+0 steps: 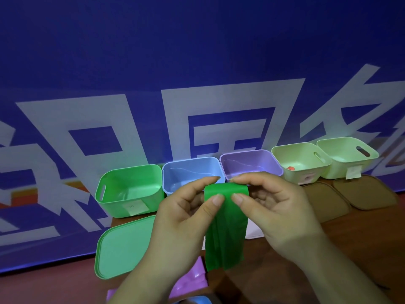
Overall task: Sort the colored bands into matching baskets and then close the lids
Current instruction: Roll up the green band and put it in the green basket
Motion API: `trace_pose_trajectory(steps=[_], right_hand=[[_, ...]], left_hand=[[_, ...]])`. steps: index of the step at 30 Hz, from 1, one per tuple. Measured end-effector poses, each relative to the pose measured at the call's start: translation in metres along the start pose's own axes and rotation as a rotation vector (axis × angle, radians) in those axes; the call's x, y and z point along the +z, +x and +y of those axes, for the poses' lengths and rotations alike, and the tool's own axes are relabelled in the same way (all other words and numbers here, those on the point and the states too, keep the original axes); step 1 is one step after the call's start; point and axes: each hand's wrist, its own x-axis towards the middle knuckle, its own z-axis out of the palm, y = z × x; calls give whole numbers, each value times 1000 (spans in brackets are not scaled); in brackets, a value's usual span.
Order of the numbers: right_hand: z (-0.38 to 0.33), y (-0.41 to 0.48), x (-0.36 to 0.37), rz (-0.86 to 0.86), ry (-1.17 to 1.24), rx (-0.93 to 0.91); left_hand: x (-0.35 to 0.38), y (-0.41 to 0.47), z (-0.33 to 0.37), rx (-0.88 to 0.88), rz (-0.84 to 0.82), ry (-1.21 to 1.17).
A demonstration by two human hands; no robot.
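Pinching green band (225,235) top edge with my left hand (186,218) and right hand (277,212), green basket (109,205) ten o'clock, unlidded

Backdrop (197,51): lg blue banner, fills upper & left of view, stands behind the table. White characters (230,110): oversized blocky print across banner's mid band, cut off at L & R frame edges; orange-red patch (17,194) at far L, low on banner. Table (350,249): brown wood-look top w/ slight sheen, lower R of view; reddish-brown strip (43,288) below banner's bottom edge at lower L, can't tell if table or floor.
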Motion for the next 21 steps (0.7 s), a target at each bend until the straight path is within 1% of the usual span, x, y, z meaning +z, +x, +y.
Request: trace_pose_trajectory(steps=[6, 13, 17, 21], right_hand=[[-4, 2, 1, -3, 146, 44], [-7, 5, 1, -5, 210, 88], [-5, 7, 1, 8, 233, 130], [-7, 9, 1, 24, 278, 196]], left_hand=[[-7, 0, -1, 56, -46, 109], [-10, 3, 1, 142, -48, 327], [-8, 2, 5, 203, -34, 354], [-8, 3, 10, 289, -71, 444]])
